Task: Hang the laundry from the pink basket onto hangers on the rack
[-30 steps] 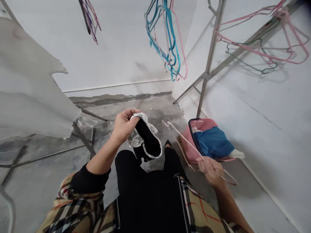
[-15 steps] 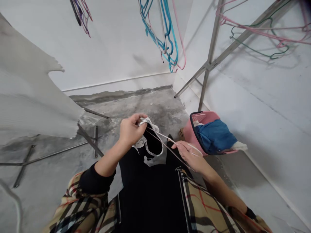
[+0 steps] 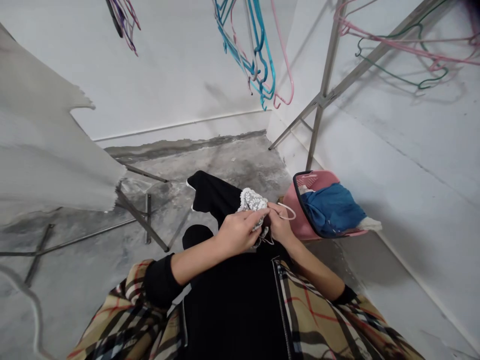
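Note:
My left hand pinches the white lace edging of a black lace-trimmed garment, which hangs out over the concrete floor. My right hand sits right beside it, its fingers closed on a thin pale pink wire hanger. Only a small loop of that hanger shows, and the rest is hidden by my hands and the lace. A rounded black shape lies below the garment, and I cannot tell what it is.
A pink basket holding blue cloth stands on the floor to the right. A metal drying rack carries several hanging wire hangers. A large grey sheet hangs at the left, and metal rods lie beneath it.
My hands have come together at the centre, and my left arm now crosses my body. The garment has swung away from me, and the hanger, once stretched between my hands, has shrunk to a small loop.

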The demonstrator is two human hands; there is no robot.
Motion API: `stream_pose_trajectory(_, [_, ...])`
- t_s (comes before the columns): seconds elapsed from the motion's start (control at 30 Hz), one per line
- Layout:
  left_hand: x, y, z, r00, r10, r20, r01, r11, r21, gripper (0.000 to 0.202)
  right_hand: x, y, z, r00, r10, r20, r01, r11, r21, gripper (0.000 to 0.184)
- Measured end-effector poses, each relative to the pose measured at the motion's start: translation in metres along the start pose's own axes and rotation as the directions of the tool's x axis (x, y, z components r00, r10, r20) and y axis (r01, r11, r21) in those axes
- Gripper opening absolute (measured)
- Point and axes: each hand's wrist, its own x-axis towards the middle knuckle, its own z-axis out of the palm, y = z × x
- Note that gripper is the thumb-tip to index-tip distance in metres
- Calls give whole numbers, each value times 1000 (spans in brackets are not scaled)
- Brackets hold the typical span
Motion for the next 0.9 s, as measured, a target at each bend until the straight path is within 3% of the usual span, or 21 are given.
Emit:
stream_pose_trajectory(0.1, [8,-6,-28,994,102,35,-108,954,279,41,4,-8,-8,998,45,43,-49,992,118,29])
stream_pose_trajectory(0.23, [29,-17,-73,973,226,-44,-165,818,551,40,12,-33,-16,985,-97,141,91,995,45,35])
stream_pose_trajectory(0.37, [45,-26,-98,976,131,172,-207,801,561,30,21,-59,-19,943,-220,249,252,963,-101,39])
stream_pose_trajectory(0.47, [45,-31,-105,982,50,183,-145,823,550,31,27,-62,-21,930,-267,253,303,946,-114,27])
stream_pose_trajectory(0.53, [41,-34,-109,994,10,108,-70,817,572,29,30,-51,-27,934,-331,138,344,935,-84,18])
stream_pose_trajectory(0.63, [30,-39,-117,999,-25,-37,42,780,624,27,30,-15,-43,929,-285,-235,290,957,-13,28])
stream_pose_trajectory(0.7, [24,-42,-122,991,-13,-134,97,755,648,24,25,15,-52,847,-105,-520,143,989,33,32])
stream_pose_trajectory(0.73, [21,-43,-124,984,-3,-175,119,747,654,23,20,30,-53,794,-19,-607,62,997,49,33])
stream_pose_trajectory(0.77, [19,-44,-125,977,4,-211,139,742,656,23,14,42,-52,757,43,-652,-5,998,59,32])
stream_pose_trajectory(0.8, [18,-44,-126,972,6,-237,155,739,655,23,7,52,-47,750,82,-657,-51,997,65,31])
stream_pose_trajectory(0.83, [17,-43,-126,967,1,-253,170,739,652,23,1,59,-40,781,104,-616,-83,995,63,30])
stream_pose_trajectory(0.9, [18,-40,-124,965,-7,-262,178,750,637,23,-9,66,-20,892,113,-438,-116,993,21,32])
